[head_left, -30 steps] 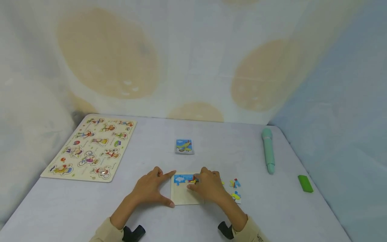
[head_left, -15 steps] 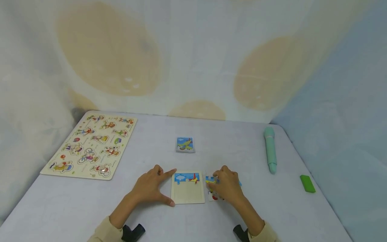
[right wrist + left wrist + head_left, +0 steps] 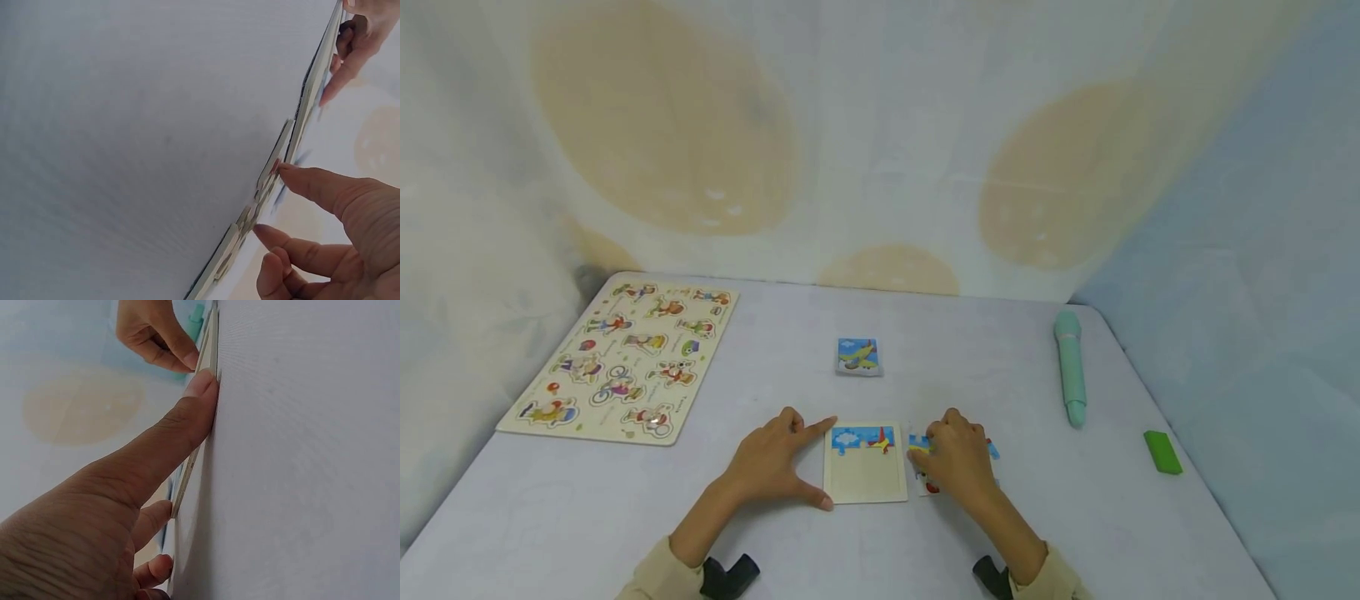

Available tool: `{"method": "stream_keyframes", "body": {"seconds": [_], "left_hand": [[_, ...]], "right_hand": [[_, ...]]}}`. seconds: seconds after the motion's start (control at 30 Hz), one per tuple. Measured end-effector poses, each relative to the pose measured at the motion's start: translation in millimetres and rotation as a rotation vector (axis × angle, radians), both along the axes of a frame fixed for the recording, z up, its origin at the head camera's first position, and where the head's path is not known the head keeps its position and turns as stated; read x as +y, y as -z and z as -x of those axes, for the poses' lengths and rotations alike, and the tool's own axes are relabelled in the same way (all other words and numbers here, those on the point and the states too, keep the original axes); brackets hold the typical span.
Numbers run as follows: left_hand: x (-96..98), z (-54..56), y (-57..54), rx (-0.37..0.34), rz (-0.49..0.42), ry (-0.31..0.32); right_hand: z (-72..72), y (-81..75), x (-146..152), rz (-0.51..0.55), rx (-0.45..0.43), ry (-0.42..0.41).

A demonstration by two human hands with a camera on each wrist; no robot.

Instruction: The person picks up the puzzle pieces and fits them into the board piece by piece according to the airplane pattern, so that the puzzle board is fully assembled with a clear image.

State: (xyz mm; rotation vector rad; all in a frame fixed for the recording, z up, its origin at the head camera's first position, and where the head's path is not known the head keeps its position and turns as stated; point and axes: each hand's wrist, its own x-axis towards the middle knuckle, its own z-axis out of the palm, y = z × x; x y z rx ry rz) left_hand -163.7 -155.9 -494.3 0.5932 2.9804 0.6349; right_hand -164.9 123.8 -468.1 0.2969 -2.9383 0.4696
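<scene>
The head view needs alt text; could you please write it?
A person's left grip spans the left edge of a partly filled puzzle tray while the right grip touches loose pieces beside it. Around them lie a picture board, airplane tile, mint wand and green block.

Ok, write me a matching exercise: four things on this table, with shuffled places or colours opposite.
Things:
1. puzzle tray
2. airplane picture square
3. figure puzzle board
4. rectangular block

Matches:
A. plain green
B. far left of the table
C. touched by the left hand
D. just beyond the tray

Pairs: 1-C, 2-D, 3-B, 4-A
</scene>
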Motion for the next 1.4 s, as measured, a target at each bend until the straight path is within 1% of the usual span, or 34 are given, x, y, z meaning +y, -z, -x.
{"method": "stream_keyframes", "body": {"seconds": [0.17,0.37,0.53,0.67,0.8,0.93,1.17,1.3,1.4], "left_hand": [[-0.2,-0.1,0.0,0.020,0.000,0.000],[-0.5,-0.8,-0.3,0.015,-0.001,-0.001],[0.1,-0.5,-1.3,0.014,-0.010,0.006],[0.6,-0.8,-1.2,0.014,-0.012,0.002],[0.5,-1.0,-1.0,0.023,-0.012,-0.001],[0.1,-0.7,-0.7,0.021,-0.011,-0.003],[-0.4,-0.2,0.5,0.030,-0.010,0.000],[-0.5,-0.4,-0.7,0.015,-0.009,-0.001],[-0.5,-0.5,-1.6,0.008,-0.007,0.004]], "right_hand": [[-0.9,0.5,-0.4,0.017,0.029,-0.011],[-0.1,1.7,0.0,0.017,0.070,-0.023],[-0.9,1.9,-0.7,0.007,0.087,-0.008],[-4.7,-2.5,-7.3,0.001,0.067,-0.006],[-8.2,-6.1,-16.9,0.023,0.026,-0.023],[-10.3,-7.9,-27.5,0.016,-0.001,-0.051],[-13.3,-9.8,-43.5,-0.004,-0.007,-0.097],[-14.1,-10.6,-51.8,0.008,-0.033,-0.111],[-14.3,-11.1,-56.8,-0.005,-0.045,-0.123]]}}
